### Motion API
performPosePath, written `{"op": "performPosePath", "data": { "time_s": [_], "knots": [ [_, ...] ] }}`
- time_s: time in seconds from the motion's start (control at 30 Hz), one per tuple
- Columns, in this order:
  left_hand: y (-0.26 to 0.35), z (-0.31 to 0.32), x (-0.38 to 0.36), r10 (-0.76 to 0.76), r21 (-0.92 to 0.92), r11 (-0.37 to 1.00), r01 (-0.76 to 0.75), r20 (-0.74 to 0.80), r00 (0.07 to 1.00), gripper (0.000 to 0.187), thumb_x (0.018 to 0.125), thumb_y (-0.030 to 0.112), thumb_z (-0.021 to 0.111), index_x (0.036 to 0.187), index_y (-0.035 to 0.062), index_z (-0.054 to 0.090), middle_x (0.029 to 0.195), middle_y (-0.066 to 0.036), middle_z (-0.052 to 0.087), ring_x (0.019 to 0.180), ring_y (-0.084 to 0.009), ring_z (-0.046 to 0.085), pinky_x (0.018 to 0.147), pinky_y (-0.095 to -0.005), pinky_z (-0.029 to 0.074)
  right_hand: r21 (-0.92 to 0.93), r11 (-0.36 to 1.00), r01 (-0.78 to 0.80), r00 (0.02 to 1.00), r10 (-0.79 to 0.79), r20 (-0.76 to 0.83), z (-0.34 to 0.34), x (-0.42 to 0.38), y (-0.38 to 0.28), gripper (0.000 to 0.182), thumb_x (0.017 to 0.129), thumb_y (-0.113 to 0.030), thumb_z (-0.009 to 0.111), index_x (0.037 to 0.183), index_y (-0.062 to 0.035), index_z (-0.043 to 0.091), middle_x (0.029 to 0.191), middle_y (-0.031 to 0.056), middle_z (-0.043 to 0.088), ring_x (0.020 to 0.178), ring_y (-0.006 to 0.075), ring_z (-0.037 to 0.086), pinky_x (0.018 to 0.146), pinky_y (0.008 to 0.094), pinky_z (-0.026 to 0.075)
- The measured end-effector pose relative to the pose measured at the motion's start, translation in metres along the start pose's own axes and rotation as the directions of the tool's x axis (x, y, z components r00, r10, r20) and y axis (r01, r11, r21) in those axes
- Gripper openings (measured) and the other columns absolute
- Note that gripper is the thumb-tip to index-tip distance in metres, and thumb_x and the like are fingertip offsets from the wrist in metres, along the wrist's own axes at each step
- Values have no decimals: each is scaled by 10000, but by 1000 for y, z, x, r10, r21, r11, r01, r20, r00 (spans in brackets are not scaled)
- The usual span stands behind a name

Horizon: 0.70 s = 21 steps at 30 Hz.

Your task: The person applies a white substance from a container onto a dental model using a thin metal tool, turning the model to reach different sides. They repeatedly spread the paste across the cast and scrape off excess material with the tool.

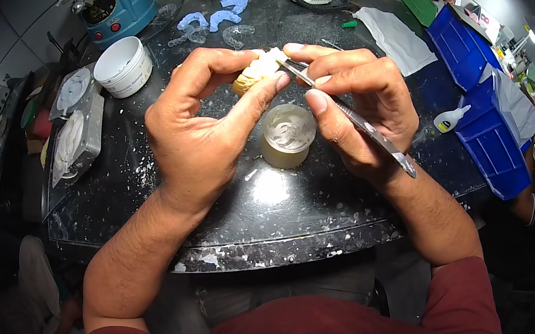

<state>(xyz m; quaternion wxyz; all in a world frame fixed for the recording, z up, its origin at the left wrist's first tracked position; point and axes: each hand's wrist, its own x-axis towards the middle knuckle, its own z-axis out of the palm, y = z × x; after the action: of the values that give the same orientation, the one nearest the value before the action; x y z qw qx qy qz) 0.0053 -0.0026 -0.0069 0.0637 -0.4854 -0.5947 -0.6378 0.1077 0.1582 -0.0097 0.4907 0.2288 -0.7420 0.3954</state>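
Between its thumb and fingers my left hand [204, 117] holds a pale yellow dental model [254, 74] above the black table. My right hand [366, 102] grips a slim metal tool [362, 122] like a pen, its tip touching or very close to the model's upper right side. The tool's other end points down toward my right wrist. Below the model, between the two hands, stands a small translucent cup [288, 137] with greyish contents. Part of the model is hidden behind my fingers.
White tub [122, 68] and tray [77, 137] at left; blue machine [117, 10] behind. Blue arch-shaped pieces [224, 18] and clear ones lie beyond my hands. At right: white cloth [395, 38], blue trays [487, 139], small bottle [450, 119]. Other people sit at both sides.
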Motion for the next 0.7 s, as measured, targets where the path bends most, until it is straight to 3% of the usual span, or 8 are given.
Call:
{"op": "performPosePath", "data": {
  "time_s": [0.07,0.13,0.23,0.4,0.7],
  "knots": [
    [0,2,0,-12,-15,1000,12,3,1000,229,846,-60,709,1052,-35,614,1041,-123,691,976,-161,678,881,-270,545,16,1000,-13,1000,13,-5,0,0,0,187,789,76,700,930,11,595,927,152,666,994,316,690,867,407,561],
    [0,6,1,-47,-83,996,39,-88,995,229,778,5,806,962,-2,670,951,-72,687,896,-119,670,816,-243,538,33,999,-26,1000,27,-10,1,0,-1,182,789,75,700,925,12,597,923,151,666,997,316,689,869,411,560],
    [2,-1,0,-46,19,999,46,5,999,231,848,-53,709,1060,-38,618,1044,-115,687,965,-155,676,879,-264,539,61,996,-70,997,71,-18,1,0,-3,165,793,76,688,913,11,593,896,143,657,955,296,692,881,436,560],
    [0,-1,1,-8,22,1000,8,0,1000,236,840,-48,720,1056,-33,625,1045,-108,686,981,-150,668,887,-264,533,308,942,-133,987,155,-47,2,0,-5,173,809,86,647,937,8,562,905,123,624,925,271,668,955,484,525],
    [-1,-2,1,43,62,997,-44,13,999,256,840,-52,720,1075,-36,619,1051,-116,682,991,-160,668,891,-275,543,194,977,-92,995,95,-6,-1,0,-3,207,787,87,653,955,4,565,917,121,620,996,304,664,961,474,516]
  ]
}}
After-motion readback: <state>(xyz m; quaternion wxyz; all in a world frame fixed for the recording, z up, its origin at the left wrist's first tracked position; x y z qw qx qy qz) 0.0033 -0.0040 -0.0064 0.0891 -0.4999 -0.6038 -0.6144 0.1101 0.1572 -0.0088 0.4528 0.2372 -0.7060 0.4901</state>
